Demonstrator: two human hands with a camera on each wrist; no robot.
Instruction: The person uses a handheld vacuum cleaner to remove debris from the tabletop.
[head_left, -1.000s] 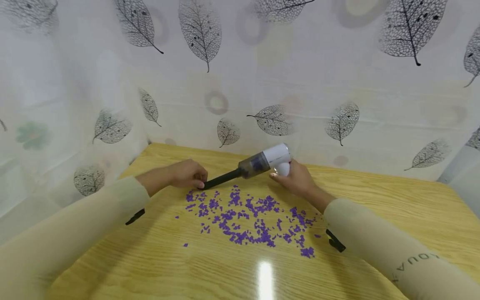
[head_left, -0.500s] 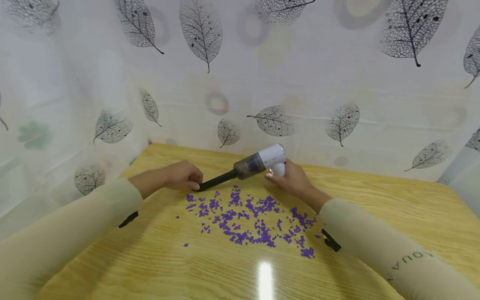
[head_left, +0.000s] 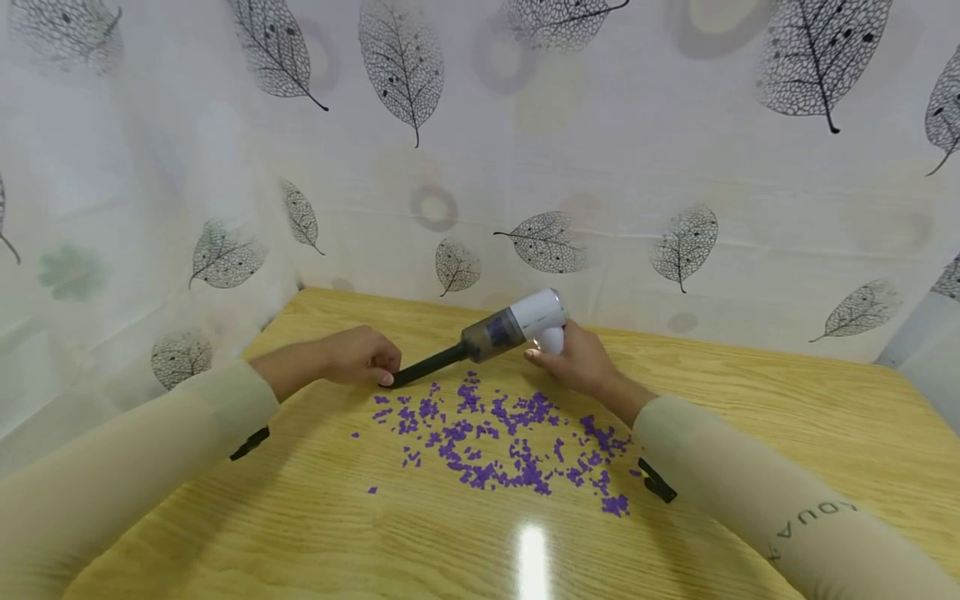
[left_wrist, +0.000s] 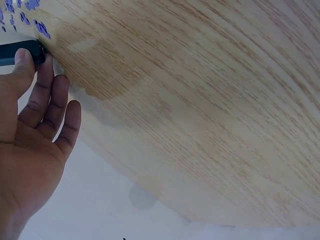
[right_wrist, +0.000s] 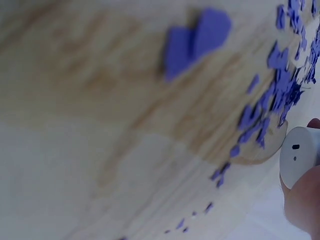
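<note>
In the head view, a white and dark handheld vacuum cleaner slants over the back of the table, its black nozzle reaching down to the left. My left hand pinches the nozzle's tip. The left wrist view has thumb and forefinger on that tip, the other fingers loosely bent. My right hand grips the white handle; only the handle's end and part of the hand appear in the right wrist view. Small purple scraps are scattered just in front of the nozzle.
The wooden table reaches back to a leaf-patterned sheet hung behind and at the left. One lone purple scrap lies apart at the front left. Dark bands with mounts hang beneath both sleeves.
Both hands and the vacuum cleaner have shifted left and a little toward me. The purple clump by the nozzle tip shows smaller than before. My holds are the same.
</note>
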